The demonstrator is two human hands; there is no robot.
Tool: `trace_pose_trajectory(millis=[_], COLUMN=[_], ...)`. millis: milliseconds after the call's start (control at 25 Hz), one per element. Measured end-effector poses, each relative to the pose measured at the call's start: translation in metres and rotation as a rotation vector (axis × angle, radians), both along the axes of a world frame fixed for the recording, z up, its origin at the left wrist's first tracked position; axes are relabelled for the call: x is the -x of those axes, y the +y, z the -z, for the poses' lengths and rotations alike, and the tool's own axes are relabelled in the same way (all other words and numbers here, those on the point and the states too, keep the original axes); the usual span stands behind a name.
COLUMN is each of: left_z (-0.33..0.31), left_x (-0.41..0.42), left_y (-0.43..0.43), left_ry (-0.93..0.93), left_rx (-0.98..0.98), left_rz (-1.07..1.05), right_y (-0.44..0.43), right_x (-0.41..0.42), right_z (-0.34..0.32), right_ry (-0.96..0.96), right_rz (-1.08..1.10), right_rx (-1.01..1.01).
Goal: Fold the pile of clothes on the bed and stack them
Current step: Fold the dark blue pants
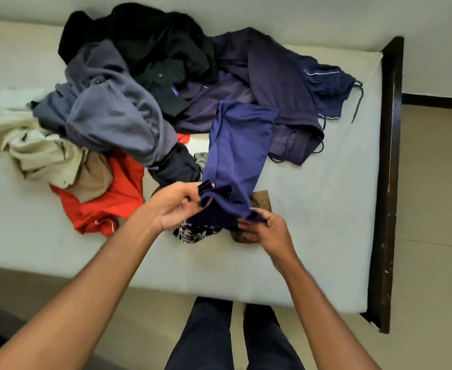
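The bed [326,222] fills the middle of the frame, its dark frame [387,182] down the right side; the pile of clothes [166,97] sprawls unfolded over the bed's upper centre and left. In it, a grey garment [113,113] lies at centre left, a black one [150,41] above it, navy track pants [286,76] at upper right, a cream garment [32,145] at far left and a red one [107,201] below that. A blue garment [238,150] runs from the centre down to the hands. The left hand [177,206] has its grip pinched on the garment's dark edge, perhaps a collar; the right hand [265,231] has its grip pinched on the edge just to the right. A small patterned cloth [193,233] lies beneath them.
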State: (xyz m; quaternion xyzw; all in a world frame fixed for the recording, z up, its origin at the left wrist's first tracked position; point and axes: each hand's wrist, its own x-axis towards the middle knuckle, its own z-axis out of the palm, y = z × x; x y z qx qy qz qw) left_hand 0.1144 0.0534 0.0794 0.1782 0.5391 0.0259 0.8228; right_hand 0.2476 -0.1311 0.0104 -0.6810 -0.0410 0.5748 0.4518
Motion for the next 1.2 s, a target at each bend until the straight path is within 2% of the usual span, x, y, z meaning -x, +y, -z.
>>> trace_pose_trajectory(millis=[120,200,320,400,480,520,600,680,760,840,920,1040,1120,1200], left_z=[0.036,0.068,0.121,0.149,0.168,0.171,0.174,0.169,0.165,0.163,0.162,0.154,0.139,0.128], left_x=[-0.076,-0.118,-0.161,-0.17,-0.163,-0.155,-0.126,-0.088,-0.054,-0.035,-0.031,-0.04,-0.052,-0.065], left_y=[0.075,0.121,0.163,0.176,0.178,0.173,0.151,0.12,0.101,0.1,0.108,0.119,0.124,0.136], left_ry=[0.047,0.116,0.238,0.368,0.47,0.437,0.247,0.008,-0.121,-0.084,-0.081,-0.063,0.019,0.074], left_rx=[-0.062,-0.143,-0.301,-0.51,-0.799,-0.892,-1.092,-1.37,-1.516,-1.577,-1.631,-1.621,-1.431,-1.286], left_rz=[0.024,0.072,0.375,0.602,0.646,0.633,0.704,1.041,1.49,1.743,1.782,1.654,1.495,1.421], right_y=[0.084,0.136,0.191,0.205,0.199,0.189,0.158,0.122,0.091,0.071,0.061,0.068,0.079,0.092], right_x=[-0.061,-0.104,-0.155,-0.172,-0.172,-0.166,-0.142,-0.104,-0.069,-0.046,-0.034,-0.033,-0.051,-0.078], right_z=[0.023,0.044,0.093,0.121,0.133,0.137,0.14,0.131,0.124,0.129,0.14,0.143,0.131,0.113], right_ry=[-0.019,-0.012,0.038,-0.027,-0.204,-0.303,-0.471,-0.482,-0.508,-0.626,-0.725,-0.738,-0.638,-0.623], right_rz=[0.077,0.151,0.263,0.233,0.205,0.221,0.245,0.152,-0.11,-0.397,-0.513,-0.385,-0.336,-0.406], right_rx=[0.098,0.086,0.082,0.124,0.143,0.135,0.101,0.014,-0.074,-0.12,-0.082,-0.079,-0.066,-0.063])
